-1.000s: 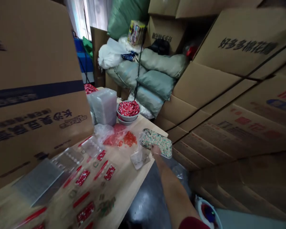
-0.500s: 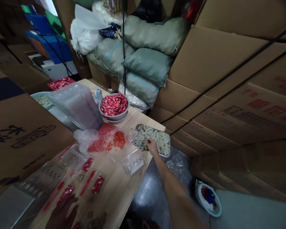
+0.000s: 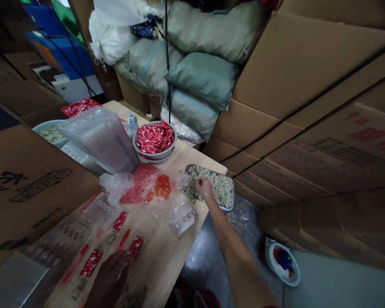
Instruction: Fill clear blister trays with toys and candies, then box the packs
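My right hand (image 3: 204,187) is over a metal tray (image 3: 230,208) full of small pale and green pieces (image 3: 221,188). Its fingers are pinched together; whatever they hold is too small to make out. Low on the wooden table (image 3: 167,252), my left hand (image 3: 111,273) stretches out, dark and slightly blurred, with thumb and fingers apart. Its fingertips are beside a red, white-dotted packet (image 3: 135,248). Close by lie another dotted packet (image 3: 91,262), a third one (image 3: 119,220), a red stick-like piece (image 3: 124,238) and a second red stick (image 3: 74,265), in clear plastic trays.
A bowl of red wrapped packets (image 3: 156,137) stands behind a red plastic bag (image 3: 141,184) with orange pieces (image 3: 162,187). Stacked clear trays (image 3: 102,137) rise at the left, beside a cardboard box (image 3: 38,179). Cartons (image 3: 276,171) line the right; a bucket (image 3: 284,263) sits on the floor.
My left hand has moved right and forward, from one dotted packet to the one beside it. My right hand stays at the tray, its fingers slightly raised. The view has shifted a little.
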`<act>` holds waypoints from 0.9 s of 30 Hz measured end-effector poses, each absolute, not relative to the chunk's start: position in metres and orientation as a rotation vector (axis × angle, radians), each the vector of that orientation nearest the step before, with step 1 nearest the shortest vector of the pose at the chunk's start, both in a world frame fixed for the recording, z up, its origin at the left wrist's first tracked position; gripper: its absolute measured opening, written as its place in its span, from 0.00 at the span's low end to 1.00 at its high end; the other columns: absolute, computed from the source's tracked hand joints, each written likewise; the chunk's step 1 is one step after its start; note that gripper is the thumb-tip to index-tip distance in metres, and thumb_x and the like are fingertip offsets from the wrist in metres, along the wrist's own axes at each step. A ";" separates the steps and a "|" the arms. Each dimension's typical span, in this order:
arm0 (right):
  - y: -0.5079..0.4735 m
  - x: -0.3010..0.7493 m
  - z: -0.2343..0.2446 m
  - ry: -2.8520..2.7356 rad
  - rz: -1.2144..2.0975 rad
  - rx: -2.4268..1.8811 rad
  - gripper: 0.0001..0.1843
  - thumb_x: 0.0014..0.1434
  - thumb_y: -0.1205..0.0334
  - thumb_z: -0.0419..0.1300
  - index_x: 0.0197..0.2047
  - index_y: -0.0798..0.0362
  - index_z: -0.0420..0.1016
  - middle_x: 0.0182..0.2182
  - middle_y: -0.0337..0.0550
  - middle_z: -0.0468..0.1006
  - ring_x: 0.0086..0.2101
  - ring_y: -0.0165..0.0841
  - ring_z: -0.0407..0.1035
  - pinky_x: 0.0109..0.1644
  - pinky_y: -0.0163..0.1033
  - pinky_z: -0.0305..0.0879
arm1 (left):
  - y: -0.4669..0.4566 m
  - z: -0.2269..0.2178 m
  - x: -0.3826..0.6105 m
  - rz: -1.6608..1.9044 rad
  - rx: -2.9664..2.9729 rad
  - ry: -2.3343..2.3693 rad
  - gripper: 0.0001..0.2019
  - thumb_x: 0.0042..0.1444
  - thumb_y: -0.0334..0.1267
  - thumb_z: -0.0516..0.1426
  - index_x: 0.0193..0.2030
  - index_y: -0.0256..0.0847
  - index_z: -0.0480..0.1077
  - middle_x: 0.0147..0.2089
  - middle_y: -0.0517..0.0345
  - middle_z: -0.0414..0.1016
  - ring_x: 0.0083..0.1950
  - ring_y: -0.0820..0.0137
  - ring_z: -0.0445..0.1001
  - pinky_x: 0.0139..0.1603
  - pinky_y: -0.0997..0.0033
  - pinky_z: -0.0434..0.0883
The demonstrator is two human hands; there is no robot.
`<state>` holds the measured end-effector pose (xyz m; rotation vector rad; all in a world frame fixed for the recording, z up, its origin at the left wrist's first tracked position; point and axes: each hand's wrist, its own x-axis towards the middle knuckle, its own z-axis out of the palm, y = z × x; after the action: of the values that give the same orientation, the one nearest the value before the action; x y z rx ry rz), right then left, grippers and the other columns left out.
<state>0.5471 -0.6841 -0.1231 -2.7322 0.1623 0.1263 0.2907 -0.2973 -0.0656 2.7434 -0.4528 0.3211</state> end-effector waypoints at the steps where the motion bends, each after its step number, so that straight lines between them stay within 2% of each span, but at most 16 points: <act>1: -0.684 0.534 -0.121 0.113 0.173 -2.753 0.14 0.55 0.69 0.53 0.43 0.55 0.75 0.40 0.47 0.75 0.40 0.33 0.69 0.44 0.34 0.62 | -0.296 -0.069 0.289 0.316 2.743 -0.433 0.14 0.61 0.45 0.47 0.38 0.47 0.74 0.42 0.57 0.78 0.43 0.67 0.75 0.43 0.69 0.73; 6: -0.678 0.485 -0.117 -0.198 0.467 -2.819 0.13 0.58 0.70 0.53 0.40 0.50 0.78 0.43 0.44 0.76 0.42 0.31 0.70 0.45 0.32 0.62 | -0.305 -0.071 0.299 0.359 2.721 -0.464 0.14 0.61 0.43 0.48 0.40 0.46 0.73 0.41 0.57 0.78 0.42 0.69 0.76 0.42 0.71 0.73; 10: -0.668 0.481 -0.121 -0.298 0.601 -2.864 0.13 0.62 0.67 0.51 0.43 0.52 0.76 0.45 0.48 0.74 0.44 0.33 0.70 0.46 0.33 0.62 | -0.319 -0.062 0.312 0.339 2.662 -0.593 0.12 0.61 0.42 0.48 0.41 0.45 0.72 0.42 0.56 0.78 0.42 0.69 0.76 0.44 0.72 0.73; 15: -0.667 0.483 -0.107 -0.256 0.653 -2.902 0.12 0.62 0.68 0.50 0.42 0.55 0.74 0.43 0.50 0.74 0.39 0.33 0.71 0.43 0.34 0.62 | -0.324 -0.055 0.317 0.193 2.636 -0.555 0.12 0.60 0.40 0.49 0.41 0.44 0.72 0.42 0.54 0.78 0.43 0.67 0.76 0.43 0.70 0.74; 19: -0.659 0.450 -0.087 -0.260 0.609 -2.863 0.13 0.62 0.67 0.49 0.43 0.56 0.73 0.44 0.51 0.73 0.40 0.34 0.70 0.43 0.35 0.62 | -0.327 -0.058 0.308 -0.118 2.507 -0.358 0.10 0.57 0.37 0.49 0.40 0.42 0.72 0.40 0.54 0.77 0.42 0.67 0.75 0.43 0.68 0.73; 21: -0.639 0.419 -0.087 -0.347 0.611 -2.775 0.11 0.61 0.66 0.51 0.42 0.54 0.74 0.42 0.48 0.74 0.40 0.33 0.69 0.44 0.34 0.62 | -0.335 -0.065 0.302 -0.324 2.414 -0.205 0.09 0.55 0.36 0.50 0.39 0.41 0.71 0.37 0.55 0.77 0.39 0.68 0.75 0.41 0.69 0.73; 25: -0.580 0.355 -0.106 -0.497 0.602 -2.445 0.08 0.57 0.68 0.56 0.36 0.51 0.76 0.35 0.42 0.75 0.37 0.32 0.70 0.42 0.32 0.64 | -0.356 -0.086 0.293 -0.696 2.328 0.001 0.07 0.50 0.30 0.52 0.35 0.39 0.69 0.33 0.58 0.74 0.36 0.70 0.73 0.39 0.70 0.71; 27: -0.559 0.334 -0.119 -0.497 0.578 -2.339 0.09 0.57 0.69 0.56 0.37 0.50 0.77 0.34 0.41 0.75 0.36 0.31 0.70 0.41 0.33 0.65 | -0.363 -0.096 0.291 -0.801 2.351 0.040 0.07 0.47 0.28 0.53 0.33 0.38 0.69 0.33 0.58 0.74 0.35 0.71 0.73 0.40 0.70 0.70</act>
<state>0.3341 -0.5589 -0.1188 -2.3394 -0.4969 0.5784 0.2906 -0.3630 -0.0958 2.3505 0.0399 -0.8011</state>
